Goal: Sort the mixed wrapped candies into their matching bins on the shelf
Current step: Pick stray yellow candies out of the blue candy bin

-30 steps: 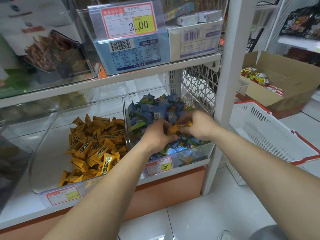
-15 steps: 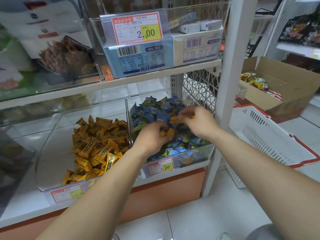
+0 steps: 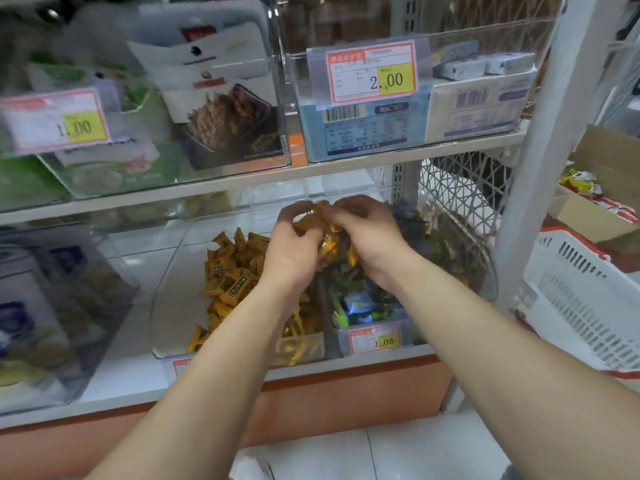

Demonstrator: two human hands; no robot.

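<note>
yellow-candy bin (image 3: 162,306), blue-candy bin (image 3: 412,332), left hand (image 3: 294,252), right hand (image 3: 372,244) clutching yellow candies (image 3: 329,242)

I see my left grip (image 3: 294,249) and right grip (image 3: 369,237) pressed together, fingers curled round a bunch of yellow-wrapped candies (image 3: 329,241). They hover above the divide between two clear bins on the lower shelf (image 3: 114,386). The left bin (image 3: 156,306) holds a pile of yellow candies (image 3: 230,271); the right bin (image 3: 490,285) holds blue and green candies (image 3: 358,303) and carries a price tag (image 3: 374,341) on its front. A white basket (image 3: 581,306) sits on the floor to the right. The picture is blurred.
</note>
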